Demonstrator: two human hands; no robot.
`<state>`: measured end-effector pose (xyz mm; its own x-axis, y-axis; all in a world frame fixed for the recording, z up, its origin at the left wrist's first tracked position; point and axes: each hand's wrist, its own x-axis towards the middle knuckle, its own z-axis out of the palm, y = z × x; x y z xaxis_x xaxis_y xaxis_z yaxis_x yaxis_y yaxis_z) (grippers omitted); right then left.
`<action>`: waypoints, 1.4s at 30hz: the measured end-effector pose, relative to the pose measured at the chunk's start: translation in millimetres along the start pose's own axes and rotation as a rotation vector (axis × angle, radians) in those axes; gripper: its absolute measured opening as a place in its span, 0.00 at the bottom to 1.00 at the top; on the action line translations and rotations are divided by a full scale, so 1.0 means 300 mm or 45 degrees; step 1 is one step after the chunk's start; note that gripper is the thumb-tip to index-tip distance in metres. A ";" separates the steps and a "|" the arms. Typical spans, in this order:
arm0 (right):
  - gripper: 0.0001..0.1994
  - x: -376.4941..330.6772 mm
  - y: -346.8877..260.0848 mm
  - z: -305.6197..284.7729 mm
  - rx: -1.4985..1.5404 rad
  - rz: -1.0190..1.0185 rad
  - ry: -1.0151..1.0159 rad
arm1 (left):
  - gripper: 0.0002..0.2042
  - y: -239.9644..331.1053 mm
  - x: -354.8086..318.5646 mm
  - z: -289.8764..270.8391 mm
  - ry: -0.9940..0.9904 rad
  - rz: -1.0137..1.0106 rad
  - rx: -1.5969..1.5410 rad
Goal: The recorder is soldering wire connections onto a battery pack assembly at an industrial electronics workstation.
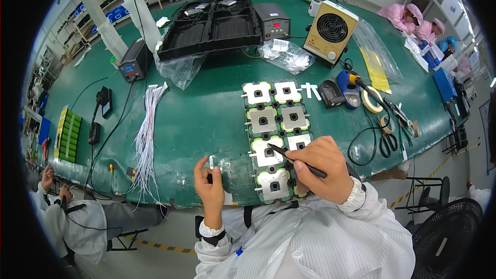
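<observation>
My right hand point(323, 168) grips black tweezers point(302, 164), their tip over a white-and-silver plate point(268, 152) on the battery pack. That battery pack point(277, 120) lies in front of me, a dark frame with two columns of square metal plates, green-edged with dark centres; my right hand hides part of its near right side. Left of the pack, my left hand point(209, 188) is raised with its thumb and index finger curled around a small white strip point(211, 161). More white strips point(311, 91) lie beside the pack's far right corner.
A bundle of white wires point(150, 139) and green cells point(70, 134) lie left. Behind are a black tray point(209, 28), a soldering station point(273, 20) and an ionizing fan point(330, 31). Right are a soldering iron point(356, 80), tape point(372, 99) and scissors point(388, 144). Other people sit left and far right.
</observation>
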<state>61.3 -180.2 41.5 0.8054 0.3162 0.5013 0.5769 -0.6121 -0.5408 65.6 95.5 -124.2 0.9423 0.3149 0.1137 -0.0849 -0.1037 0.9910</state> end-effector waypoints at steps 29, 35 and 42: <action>0.08 0.140 0.129 0.019 -0.025 0.053 0.052 | 0.17 0.004 0.005 -0.003 0.011 0.008 0.005; 0.09 0.151 0.139 0.033 -0.039 0.031 0.033 | 0.18 -0.002 0.007 -0.004 0.009 0.010 0.021; 0.08 0.159 0.140 0.023 -0.011 0.088 0.019 | 0.17 0.001 0.010 0.002 0.005 0.018 0.011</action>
<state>125.1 -185.9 38.1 0.8411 0.2619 0.4732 0.5187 -0.6384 -0.5687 68.7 95.8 -123.6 0.9396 0.3173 0.1282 -0.0956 -0.1162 0.9886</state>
